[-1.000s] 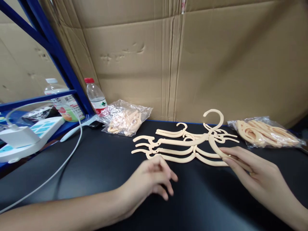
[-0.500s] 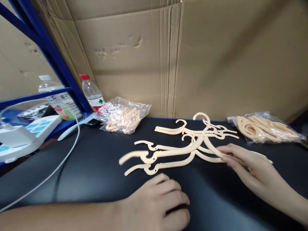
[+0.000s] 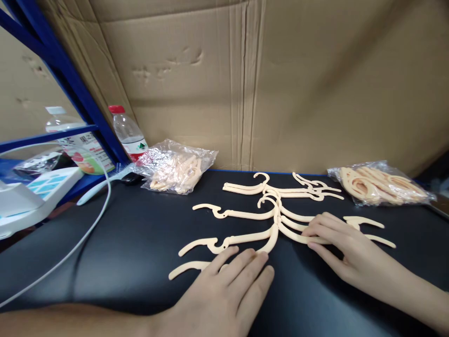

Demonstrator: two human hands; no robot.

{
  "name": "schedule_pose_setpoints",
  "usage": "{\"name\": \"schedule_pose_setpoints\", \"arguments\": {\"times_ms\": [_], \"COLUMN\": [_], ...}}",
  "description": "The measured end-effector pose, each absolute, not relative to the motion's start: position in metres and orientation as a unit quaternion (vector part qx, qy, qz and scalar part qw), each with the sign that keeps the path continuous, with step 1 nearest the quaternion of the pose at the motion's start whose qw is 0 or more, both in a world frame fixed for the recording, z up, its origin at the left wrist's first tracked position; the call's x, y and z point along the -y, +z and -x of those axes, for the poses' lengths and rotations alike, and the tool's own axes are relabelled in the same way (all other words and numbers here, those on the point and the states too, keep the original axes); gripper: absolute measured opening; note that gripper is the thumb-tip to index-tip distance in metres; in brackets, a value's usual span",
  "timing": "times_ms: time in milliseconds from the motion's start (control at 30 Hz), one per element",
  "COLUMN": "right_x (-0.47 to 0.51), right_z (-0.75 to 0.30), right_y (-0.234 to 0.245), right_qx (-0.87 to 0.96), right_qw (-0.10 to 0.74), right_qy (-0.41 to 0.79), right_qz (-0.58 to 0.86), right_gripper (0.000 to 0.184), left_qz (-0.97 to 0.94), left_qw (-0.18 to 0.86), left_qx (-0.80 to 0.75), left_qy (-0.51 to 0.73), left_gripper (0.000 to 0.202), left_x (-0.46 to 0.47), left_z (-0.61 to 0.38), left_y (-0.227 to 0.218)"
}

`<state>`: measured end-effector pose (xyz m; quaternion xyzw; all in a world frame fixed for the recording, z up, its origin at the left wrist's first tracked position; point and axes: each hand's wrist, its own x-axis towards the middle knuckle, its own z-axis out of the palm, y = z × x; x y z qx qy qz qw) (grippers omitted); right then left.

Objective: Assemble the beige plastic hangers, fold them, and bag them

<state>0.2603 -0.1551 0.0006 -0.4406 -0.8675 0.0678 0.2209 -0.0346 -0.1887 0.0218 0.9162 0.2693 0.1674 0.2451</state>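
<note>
Cream-coloured folding hangers lie on the black table in rows, their hooks overlapping in the middle. Across the left arm of the nearest hanger [image 3: 184,270] my left hand [image 3: 229,292] rests, fingers stretched out and covering part of it. My right hand [image 3: 340,243] pinches the right side of this hanger between thumb and fingers; its fingers hide parts of the arms beneath. Just behind is a second unfolded hanger [image 3: 250,237], then a third hanger [image 3: 247,215]. Farther back lie slimmer hanger pieces [image 3: 242,188], with their left arms doubled together.
Clear bags of hanger parts lie at back left [image 3: 178,171] and back right [image 3: 384,185]. A red-capped bottle [image 3: 128,133] stands by the blue shelf frame [image 3: 75,89]. A white cable [image 3: 93,229] crosses the table's left side. Cardboard [image 3: 298,93] walls the back.
The nearest hanger, raised above the others before, has come down towards me onto the table. My left hand has opened from a loose curl and moved onto its left arm.
</note>
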Motion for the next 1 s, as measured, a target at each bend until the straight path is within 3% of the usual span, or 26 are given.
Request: {"name": "schedule_pose_setpoints", "arguments": {"times_ms": [333, 700, 1000], "right_x": [0.150, 0.131, 0.127], "right_z": [-0.265, -0.278, -0.279], "right_y": [-0.004, -0.017, -0.016], "right_qx": [0.844, 0.842, 0.840], "right_qw": [0.247, 0.292, 0.301], "right_qy": [0.039, 0.002, -0.005], "right_qz": [0.475, 0.453, 0.452], "right_gripper": [0.018, 0.021, 0.021], "left_qz": [-0.913, -0.920, -0.921], "left_qw": [0.202, 0.031, -0.001], "left_qx": [-0.329, -0.377, -0.374], "left_qy": [0.135, 0.103, 0.115], "left_gripper": [0.073, 0.069, 0.067], "left_x": [0.171, 0.154, 0.145], "left_z": [0.040, 0.042, 0.044], "left_y": [0.023, 0.000, -0.004]}}
